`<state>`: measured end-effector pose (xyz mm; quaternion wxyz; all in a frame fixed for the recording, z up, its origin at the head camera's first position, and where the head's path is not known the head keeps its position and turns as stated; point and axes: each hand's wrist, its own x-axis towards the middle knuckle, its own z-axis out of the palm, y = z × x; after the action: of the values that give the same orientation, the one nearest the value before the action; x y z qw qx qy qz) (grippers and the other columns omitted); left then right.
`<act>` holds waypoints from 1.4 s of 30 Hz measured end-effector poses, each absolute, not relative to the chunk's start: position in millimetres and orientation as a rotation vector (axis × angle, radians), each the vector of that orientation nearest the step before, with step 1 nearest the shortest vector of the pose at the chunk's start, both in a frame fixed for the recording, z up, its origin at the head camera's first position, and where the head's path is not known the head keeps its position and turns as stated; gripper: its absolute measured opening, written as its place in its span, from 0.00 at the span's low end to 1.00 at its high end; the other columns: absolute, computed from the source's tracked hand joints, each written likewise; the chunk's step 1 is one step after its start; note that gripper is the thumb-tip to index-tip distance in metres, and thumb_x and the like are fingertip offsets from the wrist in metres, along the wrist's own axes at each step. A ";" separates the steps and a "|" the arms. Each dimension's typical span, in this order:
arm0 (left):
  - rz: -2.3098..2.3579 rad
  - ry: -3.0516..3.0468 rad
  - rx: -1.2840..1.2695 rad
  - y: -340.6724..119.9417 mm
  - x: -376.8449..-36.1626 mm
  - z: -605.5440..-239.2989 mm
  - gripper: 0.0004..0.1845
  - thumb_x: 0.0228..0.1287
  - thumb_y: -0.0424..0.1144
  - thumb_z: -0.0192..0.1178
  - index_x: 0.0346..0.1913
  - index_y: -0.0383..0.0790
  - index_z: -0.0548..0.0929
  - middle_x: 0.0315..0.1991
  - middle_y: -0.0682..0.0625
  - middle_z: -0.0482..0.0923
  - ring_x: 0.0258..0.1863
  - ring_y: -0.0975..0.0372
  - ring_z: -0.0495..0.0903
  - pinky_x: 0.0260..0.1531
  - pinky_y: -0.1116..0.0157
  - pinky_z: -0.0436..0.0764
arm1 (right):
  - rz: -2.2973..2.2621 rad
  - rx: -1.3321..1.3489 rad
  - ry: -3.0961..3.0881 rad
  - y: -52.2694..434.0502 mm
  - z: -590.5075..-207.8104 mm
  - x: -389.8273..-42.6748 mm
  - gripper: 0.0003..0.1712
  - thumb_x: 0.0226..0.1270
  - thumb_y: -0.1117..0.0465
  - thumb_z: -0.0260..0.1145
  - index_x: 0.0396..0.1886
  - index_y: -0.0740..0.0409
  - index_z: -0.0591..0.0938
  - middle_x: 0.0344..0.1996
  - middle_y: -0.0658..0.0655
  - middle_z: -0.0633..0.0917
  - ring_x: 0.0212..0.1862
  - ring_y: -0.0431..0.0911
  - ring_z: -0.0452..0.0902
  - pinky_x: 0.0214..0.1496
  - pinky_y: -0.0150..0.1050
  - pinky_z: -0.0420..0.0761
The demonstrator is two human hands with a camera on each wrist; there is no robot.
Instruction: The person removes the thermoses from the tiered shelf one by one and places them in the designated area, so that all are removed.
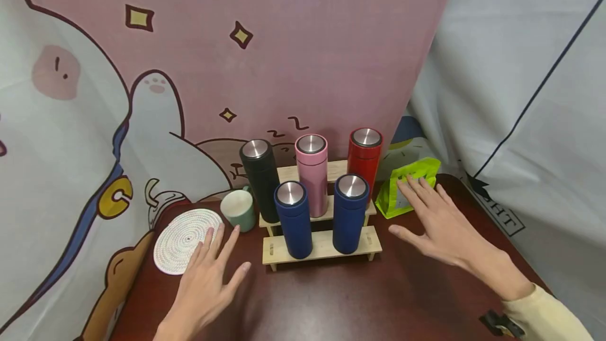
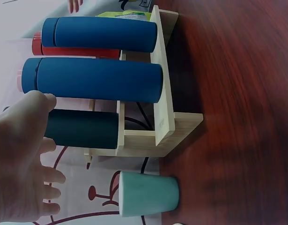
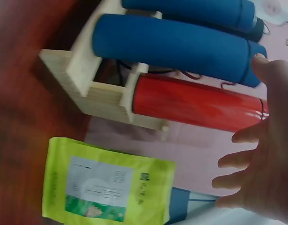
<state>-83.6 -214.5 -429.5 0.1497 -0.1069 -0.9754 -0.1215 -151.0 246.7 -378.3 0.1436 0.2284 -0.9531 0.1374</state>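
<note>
My left hand [image 1: 205,278] hovers in front of the round woven mat [image 1: 182,246] and the pale green mug [image 1: 239,209], fingers spread and holding nothing. On the other side my right hand [image 1: 440,220] is raised with spread fingers, overlapping the bright green pouch [image 1: 385,199] in the head view. Between the hands stands a tiered wooden rack [image 1: 322,244]. Two blue flasks [image 1: 295,230] occupy its front step. Behind them are a black flask [image 1: 262,183], a pink flask [image 1: 313,183] and a red flask [image 1: 362,159], all upright with silver lid tops.
The dark red-brown table [image 1: 326,304] extends in front of the rack. A printed cloth [image 1: 312,57] hangs close behind the flasks, and a pale cloth [image 1: 521,93] bounds the right side. A small black object [image 1: 499,324] shows by the right sleeve.
</note>
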 end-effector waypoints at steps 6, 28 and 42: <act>-0.458 -2.820 -0.276 -211.2 -87.9 -441.6 0.37 0.73 0.58 0.56 0.80 0.53 0.61 0.78 0.37 0.59 0.78 0.41 0.56 0.71 0.39 0.61 | 0.540 0.656 -2.667 243.7 -355.5 -169.3 0.51 0.65 0.42 0.70 0.81 0.56 0.58 0.77 0.68 0.63 0.74 0.67 0.60 0.73 0.70 0.57; -1.040 -2.790 -0.040 -195.8 -114.9 -503.2 0.35 0.76 0.59 0.52 0.78 0.48 0.63 0.74 0.40 0.67 0.73 0.44 0.67 0.68 0.40 0.67 | 1.086 0.511 -2.553 200.8 -310.7 -222.9 0.49 0.67 0.44 0.69 0.81 0.52 0.58 0.74 0.65 0.69 0.71 0.63 0.67 0.69 0.66 0.68; -1.321 -2.626 0.048 -167.3 -131.9 -534.0 0.30 0.75 0.47 0.58 0.74 0.36 0.69 0.69 0.38 0.74 0.70 0.45 0.71 0.68 0.44 0.69 | 1.268 0.457 -2.524 188.4 -325.5 -239.1 0.48 0.66 0.49 0.72 0.78 0.58 0.60 0.66 0.68 0.75 0.61 0.65 0.77 0.58 0.62 0.80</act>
<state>-131.9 -167.3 -534.0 0.1008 0.0164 -0.8887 -0.4470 -239.1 188.4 -325.5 0.1396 0.1582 -0.8735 0.4387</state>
